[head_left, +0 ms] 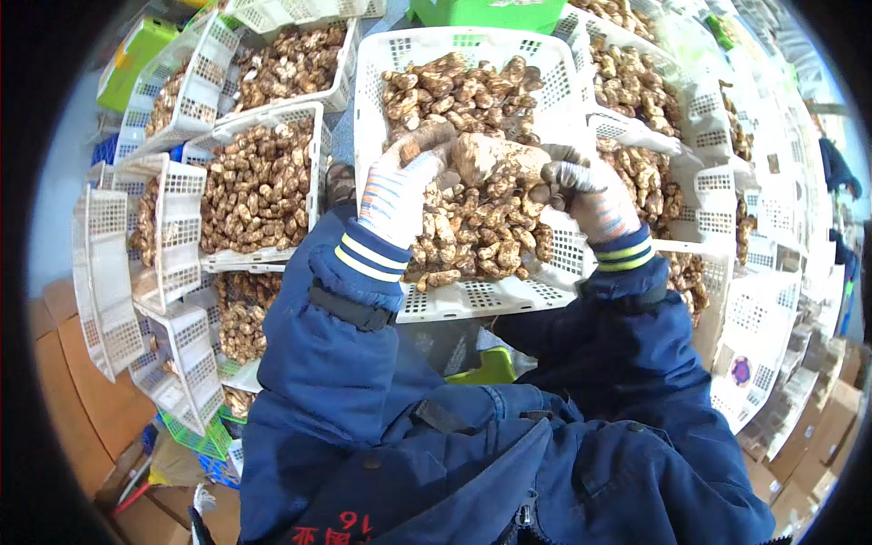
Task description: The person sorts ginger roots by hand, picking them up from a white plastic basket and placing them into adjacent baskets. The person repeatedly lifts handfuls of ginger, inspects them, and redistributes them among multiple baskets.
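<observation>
Both hands wear white striped knit gloves with dark, dirty fingers. My left hand [409,184] and my right hand [599,194] grip opposite ends of one large, pale-brown mushroom [494,158], lying crosswise between them. It hangs just above many small brown-and-cream mushrooms [477,235] in a white perforated plastic crate [480,300]. This crate stands directly in front of me, and its near part holds a heap right below my wrists. More mushrooms [463,92] fill its far part. My fingertips hide the ends of the large mushroom.
Crates of similar mushrooms stand close on my left [255,184] and right [637,92]. Stacked white crates [756,320] line the right side. A green container [487,15] is beyond the middle crate. Cardboard boxes [85,381] sit at lower left.
</observation>
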### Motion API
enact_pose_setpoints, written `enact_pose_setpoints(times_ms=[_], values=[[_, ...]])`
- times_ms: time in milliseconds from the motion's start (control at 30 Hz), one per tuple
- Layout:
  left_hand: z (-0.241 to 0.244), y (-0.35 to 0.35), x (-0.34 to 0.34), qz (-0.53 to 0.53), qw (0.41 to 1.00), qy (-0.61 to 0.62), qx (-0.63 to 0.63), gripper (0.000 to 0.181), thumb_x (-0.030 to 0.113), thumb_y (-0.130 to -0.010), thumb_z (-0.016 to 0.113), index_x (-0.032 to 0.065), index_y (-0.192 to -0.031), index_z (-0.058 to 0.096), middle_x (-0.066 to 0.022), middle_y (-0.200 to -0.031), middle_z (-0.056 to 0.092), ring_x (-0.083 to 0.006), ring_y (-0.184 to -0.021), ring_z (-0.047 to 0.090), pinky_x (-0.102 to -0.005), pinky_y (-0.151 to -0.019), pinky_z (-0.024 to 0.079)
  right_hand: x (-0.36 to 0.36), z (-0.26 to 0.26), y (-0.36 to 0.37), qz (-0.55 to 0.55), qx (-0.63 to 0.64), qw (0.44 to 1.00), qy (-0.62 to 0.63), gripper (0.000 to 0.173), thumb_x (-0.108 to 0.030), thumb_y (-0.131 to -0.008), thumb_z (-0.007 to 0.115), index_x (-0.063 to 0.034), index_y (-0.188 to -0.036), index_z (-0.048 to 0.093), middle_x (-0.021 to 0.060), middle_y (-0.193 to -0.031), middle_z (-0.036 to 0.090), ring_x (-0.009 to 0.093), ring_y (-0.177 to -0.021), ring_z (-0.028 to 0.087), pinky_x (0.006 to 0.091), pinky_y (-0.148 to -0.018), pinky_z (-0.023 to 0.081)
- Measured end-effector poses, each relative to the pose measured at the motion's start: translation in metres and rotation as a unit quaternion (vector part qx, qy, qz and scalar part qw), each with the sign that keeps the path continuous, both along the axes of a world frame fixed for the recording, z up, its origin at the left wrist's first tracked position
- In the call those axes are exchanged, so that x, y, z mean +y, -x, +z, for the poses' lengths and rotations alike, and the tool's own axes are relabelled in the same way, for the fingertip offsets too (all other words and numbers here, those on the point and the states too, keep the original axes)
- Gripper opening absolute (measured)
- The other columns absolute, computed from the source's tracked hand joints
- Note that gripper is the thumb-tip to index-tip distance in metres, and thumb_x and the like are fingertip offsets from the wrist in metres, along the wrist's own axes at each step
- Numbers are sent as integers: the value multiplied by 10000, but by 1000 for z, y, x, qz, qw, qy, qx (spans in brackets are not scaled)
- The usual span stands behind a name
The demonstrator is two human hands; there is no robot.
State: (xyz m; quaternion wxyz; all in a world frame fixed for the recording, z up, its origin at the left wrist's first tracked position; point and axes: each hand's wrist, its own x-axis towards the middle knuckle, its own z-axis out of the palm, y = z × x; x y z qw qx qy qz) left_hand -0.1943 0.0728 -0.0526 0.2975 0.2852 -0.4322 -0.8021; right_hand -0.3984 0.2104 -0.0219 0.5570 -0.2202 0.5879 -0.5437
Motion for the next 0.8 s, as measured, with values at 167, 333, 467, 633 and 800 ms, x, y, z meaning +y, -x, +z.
enact_pose_setpoints(times_ms=[167,333,467,633,800], values=[[-13,15,23,-5,990,141,22,282,26,-838,566,-38,-1109,609,-119,-1109,620,-219,-1027,595,-339,-878,484,16,-8,-31,-93,-346,933,28,393,-284,-909,572,-60,-1221,490,212,-965,641,164,-525,537,211,-414,369],[4,20,28,-49,994,-95,35,292,112,-831,620,-6,-1097,612,-79,-1048,639,-126,-937,590,-242,-809,463,15,-15,-44,-87,-269,956,73,359,-292,-902,551,-18,-1134,560,172,-803,660,169,-539,583,222,-435,406],[6,23,29,-52,998,6,-34,328,137,-836,627,-8,-1128,589,-73,-1038,641,-116,-915,584,-228,-790,457,19,-11,-44,-89,-102,991,-20,263,-258,-933,518,-31,-1023,614,119,-744,649,128,-514,586,213,-440,427],[-10,14,28,-29,942,280,-184,328,152,-861,623,-19,-1140,595,-86,-1056,614,-157,-909,559,-299,-805,455,11,-19,-38,-91,269,955,86,270,-166,-899,593,12,-1101,593,97,-863,657,132,-731,618,256,-672,509],[-5,33,41,-80,975,54,-202,363,191,-866,636,-23,-1151,570,-62,-944,622,-124,-810,570,-245,-718,477,12,-61,-56,-9,349,934,72,654,-253,-819,651,19,-1350,384,185,-1110,603,178,-952,590,274,-846,468]])
